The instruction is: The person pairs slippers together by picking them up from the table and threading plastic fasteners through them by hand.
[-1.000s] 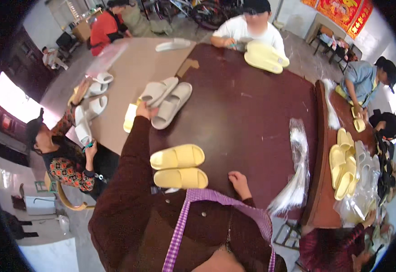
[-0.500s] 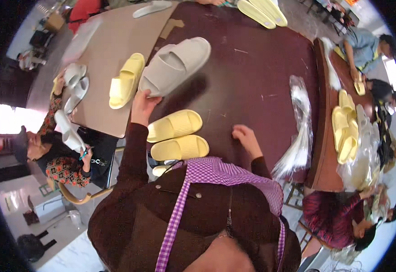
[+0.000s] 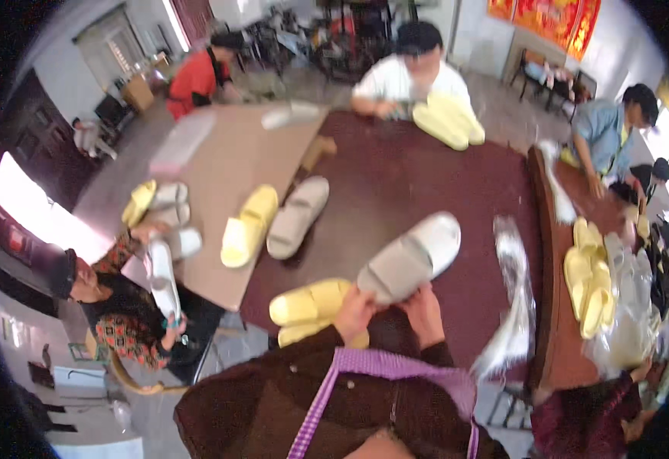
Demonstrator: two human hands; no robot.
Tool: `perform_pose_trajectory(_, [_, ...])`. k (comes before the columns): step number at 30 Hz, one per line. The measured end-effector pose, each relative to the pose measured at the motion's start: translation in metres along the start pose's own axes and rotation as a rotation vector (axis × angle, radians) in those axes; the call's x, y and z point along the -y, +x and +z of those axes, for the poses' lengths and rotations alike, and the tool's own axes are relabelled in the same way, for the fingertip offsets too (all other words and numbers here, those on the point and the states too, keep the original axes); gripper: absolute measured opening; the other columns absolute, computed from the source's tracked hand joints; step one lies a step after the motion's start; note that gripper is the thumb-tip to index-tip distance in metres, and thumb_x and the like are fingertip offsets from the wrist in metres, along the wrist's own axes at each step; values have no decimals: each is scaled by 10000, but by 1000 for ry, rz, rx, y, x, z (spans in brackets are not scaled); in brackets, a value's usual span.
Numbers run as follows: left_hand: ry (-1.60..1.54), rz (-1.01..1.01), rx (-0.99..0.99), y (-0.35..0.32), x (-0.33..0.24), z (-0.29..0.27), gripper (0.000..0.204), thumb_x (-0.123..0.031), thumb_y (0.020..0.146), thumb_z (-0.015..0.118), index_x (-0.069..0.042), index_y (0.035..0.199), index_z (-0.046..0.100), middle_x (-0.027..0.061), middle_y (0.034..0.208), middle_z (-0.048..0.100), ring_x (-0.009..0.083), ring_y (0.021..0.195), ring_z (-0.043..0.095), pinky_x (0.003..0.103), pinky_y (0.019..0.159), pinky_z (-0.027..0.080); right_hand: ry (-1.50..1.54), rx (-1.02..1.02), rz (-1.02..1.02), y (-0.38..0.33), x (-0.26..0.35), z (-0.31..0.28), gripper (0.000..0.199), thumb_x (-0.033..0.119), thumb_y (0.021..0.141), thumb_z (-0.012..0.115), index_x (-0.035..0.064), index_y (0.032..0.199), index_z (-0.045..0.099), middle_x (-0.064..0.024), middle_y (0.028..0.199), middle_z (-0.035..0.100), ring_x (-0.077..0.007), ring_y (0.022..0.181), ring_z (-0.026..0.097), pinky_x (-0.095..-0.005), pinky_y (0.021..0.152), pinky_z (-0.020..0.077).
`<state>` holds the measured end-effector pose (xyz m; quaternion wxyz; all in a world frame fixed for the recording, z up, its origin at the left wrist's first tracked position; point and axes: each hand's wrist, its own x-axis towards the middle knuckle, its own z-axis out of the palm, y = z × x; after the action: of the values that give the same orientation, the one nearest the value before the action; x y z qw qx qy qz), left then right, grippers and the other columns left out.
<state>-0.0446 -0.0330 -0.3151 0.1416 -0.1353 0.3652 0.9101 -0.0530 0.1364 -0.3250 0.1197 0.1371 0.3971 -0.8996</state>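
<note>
Now both hands grip one grey slipper at its near end: left hand clamped on the heel's left edge, right hand closed on the heel beside it. Half a second ago only the left hand reached for the grey pair; one slipper has since been drawn in. Left of the grip lies a yellow pair. Beyond, the second grey slipper remains beside a yellow slipper.

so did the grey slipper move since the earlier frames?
Yes. One grey slipper came off the pair at the tan table, toward the person; both hands hold it beside the yellow pair.
</note>
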Motion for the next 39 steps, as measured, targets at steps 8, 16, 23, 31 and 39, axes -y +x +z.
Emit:
perform_pose_trajectory(8, [240,-157,144,-2,-26,-21,407,-19,823,468,2,1221,387,138,1108,521,271,979,571,421,790,526,211,-80,-246,0,52,-70,465,331,956,376,-8,1275,383,-115,1254,475,-253,1113,483,-435,937,382])
perform_pose_trajectory(16, [493,-180,-21,-17,-45,12,327,-117,851,484,1,1156,491,93,1066,552,205,907,565,354,720,509,203,-315,-210,3,32,-114,410,287,953,392,-29,1205,459,-124,1177,537,-259,1070,520,-421,918,408])
perform_pose_trajectory(23, [648,134,-168,17,-47,-50,286,-213,884,508,9,1059,547,53,931,586,138,844,567,295,683,488,246,-535,-340,8,33,-135,383,315,933,432,13,1156,504,-104,1073,592,-248,973,575,-409,831,467])
perform_pose_trajectory(31, [614,230,-119,20,-126,-51,271,-202,854,521,0,1027,574,41,892,592,111,791,555,268,675,469,-250,-771,-594,-48,120,-175,384,286,920,460,-40,1110,534,-128,1044,592,-208,939,562,-344,830,449])
perform_pose_trajectory(39, [1102,154,315,75,-90,33,351,-211,823,566,-36,1127,556,86,945,608,150,845,568,296,751,461,-1094,-402,-353,-17,149,-123,317,204,879,515,-43,1074,559,-133,1040,600,-205,942,553,-342,818,442])
